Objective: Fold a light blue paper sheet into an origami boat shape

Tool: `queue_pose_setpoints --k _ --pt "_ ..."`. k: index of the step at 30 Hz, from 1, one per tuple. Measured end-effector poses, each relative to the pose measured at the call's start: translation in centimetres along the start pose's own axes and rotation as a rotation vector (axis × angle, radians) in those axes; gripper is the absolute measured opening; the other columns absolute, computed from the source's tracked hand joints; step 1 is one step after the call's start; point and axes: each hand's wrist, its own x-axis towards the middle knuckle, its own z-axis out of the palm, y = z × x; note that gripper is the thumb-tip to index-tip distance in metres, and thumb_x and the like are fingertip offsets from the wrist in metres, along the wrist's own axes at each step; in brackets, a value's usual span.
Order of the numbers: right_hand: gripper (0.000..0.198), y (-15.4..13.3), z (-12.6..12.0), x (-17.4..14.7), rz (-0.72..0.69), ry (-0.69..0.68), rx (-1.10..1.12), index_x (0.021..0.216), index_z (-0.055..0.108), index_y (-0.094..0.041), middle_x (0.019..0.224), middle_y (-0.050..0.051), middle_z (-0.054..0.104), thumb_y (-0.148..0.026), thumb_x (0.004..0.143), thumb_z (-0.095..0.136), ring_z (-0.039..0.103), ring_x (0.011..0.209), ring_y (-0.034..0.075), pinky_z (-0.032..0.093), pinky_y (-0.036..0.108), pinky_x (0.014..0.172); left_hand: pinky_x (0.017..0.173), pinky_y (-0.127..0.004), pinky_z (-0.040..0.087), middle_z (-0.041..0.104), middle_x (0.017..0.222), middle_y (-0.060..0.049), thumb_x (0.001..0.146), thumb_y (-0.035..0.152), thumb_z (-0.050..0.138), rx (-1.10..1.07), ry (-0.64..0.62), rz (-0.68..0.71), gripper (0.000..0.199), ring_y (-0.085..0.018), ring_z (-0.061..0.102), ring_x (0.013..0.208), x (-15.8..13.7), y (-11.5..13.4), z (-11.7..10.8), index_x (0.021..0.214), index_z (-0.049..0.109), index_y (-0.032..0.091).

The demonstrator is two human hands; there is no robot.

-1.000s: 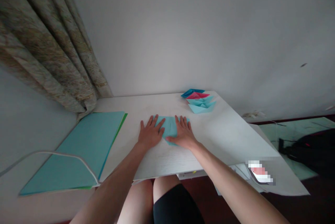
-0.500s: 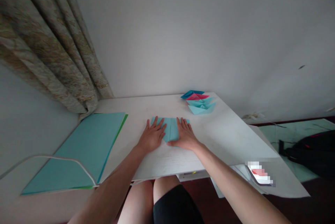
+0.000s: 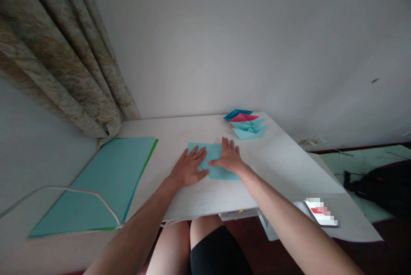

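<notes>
A light blue sheet of folded paper lies on the white table in front of me, with a crease near its middle. Flat on its left part rests my left hand, fingers spread and thumb out to the side. My right hand lies across the right part, fingers stretched away from me and thumb pointing left. Both hands press from above and cover portions of the sheet. Beyond them sit folded paper boats: a dark blue boat, a pink boat and light blue boats.
A stack of large coloured sheets lies at the left, with a white cable arching over it. A phone-like, pixelated object is at the table's right front. A curtain hangs left; a black bag stands right.
My right hand has shifted slightly away from me, and more of the paper's lower right shows beneath it. The left thumb now sticks out to the right. The view has moved slightly.
</notes>
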Motion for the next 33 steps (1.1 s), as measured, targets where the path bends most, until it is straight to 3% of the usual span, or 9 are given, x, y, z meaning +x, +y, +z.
queue_pose_setpoints --k 8,13,15,17,21,23,26,29,33 --pt "0.112 -0.5 -0.7 3.2 0.067 0.065 -0.032 0.152 0.012 -0.006 0.158 0.021 0.015 -0.057 0.069 0.067 0.013 0.144 0.039 0.017 0.055 0.112 0.116 -0.059 0.005 0.020 0.159 0.000 0.086 0.061 0.048 -0.003 -0.006 0.004 0.076 -0.029 0.011 0.147 0.0 0.1 -0.1 0.151 0.019 0.033" --pt "0.087 -1.8 -0.7 3.7 0.036 0.228 -0.049 0.144 0.035 -0.006 0.145 0.022 0.043 -0.045 0.074 0.069 0.038 0.133 0.037 0.035 0.048 0.104 0.111 -0.069 0.002 0.014 0.160 0.003 0.082 0.071 0.047 -0.009 0.014 -0.043 0.076 -0.033 0.009 0.147 0.2 0.4 -0.1 0.148 0.022 0.044" --pt "0.065 -1.7 -0.5 3.2 -0.081 0.283 -0.016 0.137 0.048 -0.010 0.136 0.018 0.054 -0.037 0.080 0.064 0.048 0.126 0.031 0.037 0.041 0.104 0.110 -0.070 0.003 0.016 0.159 0.003 0.085 0.071 0.041 -0.005 0.041 -0.096 0.068 -0.033 0.011 0.147 0.2 0.3 0.1 0.146 0.028 0.044" --pt "0.046 -1.0 -0.2 2.4 -0.303 0.280 0.040 0.127 0.059 -0.015 0.131 0.011 0.060 -0.032 0.085 0.058 0.051 0.124 0.024 0.035 0.034 0.107 0.109 -0.072 0.005 0.020 0.159 0.003 0.090 0.066 0.036 0.007 0.074 -0.173 0.059 -0.035 0.011 0.146 0.3 0.0 0.2 0.144 0.034 0.044" --pt "0.041 2.3 -0.6 0.6 -0.690 0.091 0.113 0.112 0.070 -0.026 0.133 0.004 0.059 -0.046 0.077 0.069 0.046 0.129 0.024 0.031 0.038 0.111 0.111 -0.070 0.001 0.021 0.158 0.003 0.092 0.052 0.043 0.077 0.186 -0.225 0.052 -0.038 -0.002 0.146 0.1 -0.7 0.4 0.141 0.045 0.035" --pt "0.042 3.9 -1.2 0.3 -0.743 0.037 0.146 0.110 0.071 -0.029 0.132 0.002 0.060 -0.046 0.072 0.074 0.046 0.129 0.024 0.030 0.040 0.111 0.116 -0.061 0.000 0.021 0.158 0.004 0.094 0.043 0.041 0.093 0.201 -0.134 0.048 -0.035 -0.003 0.146 0.0 -1.1 0.5 0.139 0.049 0.030" --pt "0.046 5.7 -2.2 0.8 -0.808 -0.023 0.190 0.108 0.072 -0.030 0.131 0.002 0.061 -0.044 0.065 0.081 0.051 0.124 0.025 0.033 0.043 0.109 0.119 -0.053 0.010 0.026 0.156 0.003 0.097 0.037 0.032 0.036 0.114 -0.059 0.051 -0.029 0.011 0.147 0.1 -1.4 0.6 0.145 0.040 0.024" --pt "0.048 6.2 -2.5 1.6 -0.868 -0.032 0.209 0.104 0.073 -0.027 0.128 0.007 0.063 -0.036 0.059 0.086 0.053 0.120 0.028 0.036 0.048 0.105 0.118 -0.056 0.013 0.023 0.157 0.001 0.095 0.047 0.034 0.010 0.072 -0.101 0.059 -0.031 0.013 0.146 0.2 -1.6 0.5 0.149 0.031 0.023" --pt "0.044 5.1 -2.3 1.6 -0.872 -0.029 0.164 0.104 0.073 -0.028 0.129 0.007 0.061 -0.025 0.061 0.083 0.053 0.119 0.029 0.035 0.050 0.104 0.114 -0.065 0.009 0.018 0.158 0.004 0.093 0.051 0.037 0.020 0.046 -0.138 0.060 -0.034 0.008 0.147 0.8 -1.5 0.3 0.149 0.028 0.033"
